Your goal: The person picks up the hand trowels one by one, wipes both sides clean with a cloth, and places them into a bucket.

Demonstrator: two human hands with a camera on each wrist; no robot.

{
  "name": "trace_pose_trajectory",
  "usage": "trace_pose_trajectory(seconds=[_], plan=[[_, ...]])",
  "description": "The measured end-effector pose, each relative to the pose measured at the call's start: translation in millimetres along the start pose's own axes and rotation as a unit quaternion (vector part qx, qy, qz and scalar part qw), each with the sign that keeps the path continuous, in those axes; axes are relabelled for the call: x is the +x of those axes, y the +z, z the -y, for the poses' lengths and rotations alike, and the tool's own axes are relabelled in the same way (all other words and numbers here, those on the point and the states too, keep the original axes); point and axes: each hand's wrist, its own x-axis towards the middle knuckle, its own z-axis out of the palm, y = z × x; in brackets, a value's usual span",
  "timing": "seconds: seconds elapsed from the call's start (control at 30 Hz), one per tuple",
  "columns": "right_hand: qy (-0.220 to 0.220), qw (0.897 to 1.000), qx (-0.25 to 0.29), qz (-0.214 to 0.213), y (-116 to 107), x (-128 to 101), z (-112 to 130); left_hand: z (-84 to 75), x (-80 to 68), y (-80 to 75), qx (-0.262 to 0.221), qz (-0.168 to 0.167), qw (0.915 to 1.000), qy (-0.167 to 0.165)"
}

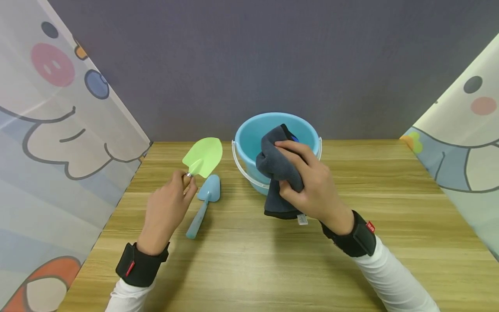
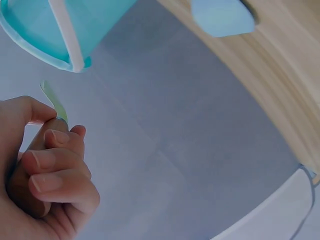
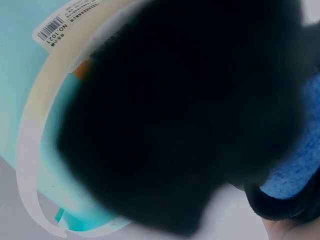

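Note:
My left hand [image 1: 167,207] grips the handle of a green toy shovel [image 1: 204,156], its blade raised above the table toward the back; in the left wrist view the curled fingers [image 2: 55,165] close round the handle with the thin green blade [image 2: 52,100] edge-on. My right hand [image 1: 312,182] holds a bunched dark grey cloth [image 1: 277,167] over the front rim of a light blue bucket [image 1: 253,134]. The right wrist view is filled by the dark cloth [image 3: 180,115] against the bucket's rim [image 3: 35,150]. A light blue toy shovel [image 1: 203,203] lies on the table beside my left hand.
The wooden table [image 1: 273,264] is enclosed by a grey back wall and cartoon-printed curtains at left [image 1: 58,130] and right [image 1: 464,143]. The bucket has a white handle [image 1: 241,167] hanging down its front. Something blue [image 1: 294,138] shows inside the bucket behind the cloth.

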Motion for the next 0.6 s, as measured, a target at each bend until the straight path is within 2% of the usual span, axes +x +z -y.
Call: trace_pose_trajectory(seconds=[0.27, 0.6], plan=[[-0.002, 1.000, -0.002, -0.002, 0, 1, 1, -14.7, 10.8, -1.2, 0.007, -0.019, 0.9993, 0.030], [-0.002, 1.000, 0.001, -0.026, 0, 1, 2, -38.4, 23.0, -7.4, -0.008, -0.039, 0.9981, 0.048]])
